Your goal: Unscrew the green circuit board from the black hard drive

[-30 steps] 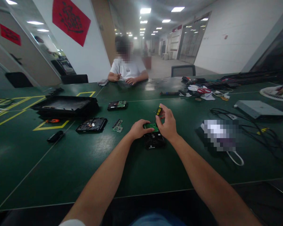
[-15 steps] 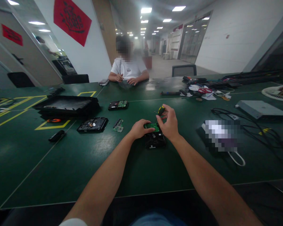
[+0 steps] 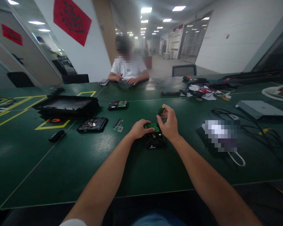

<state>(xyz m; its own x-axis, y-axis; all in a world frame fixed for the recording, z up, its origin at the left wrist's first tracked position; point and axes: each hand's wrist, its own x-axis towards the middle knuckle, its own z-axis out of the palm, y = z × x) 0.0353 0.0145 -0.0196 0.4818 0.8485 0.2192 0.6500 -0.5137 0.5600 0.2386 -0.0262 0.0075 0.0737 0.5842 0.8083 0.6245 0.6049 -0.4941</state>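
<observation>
A black rectangular hard drive (image 3: 155, 141) topped by a green circuit board (image 3: 156, 126) lies on a dark green desk (image 3: 141, 171) between a person's bare hands. The left hand (image 3: 141, 128) clasps the drive's left side, thumb laid across the board; the right hand (image 3: 168, 122), just beside its far right corner, holds a small yellow-and-black screwdriver (image 3: 161, 110) between curled fingers, handle uppermost, its tip too small to make out.
</observation>
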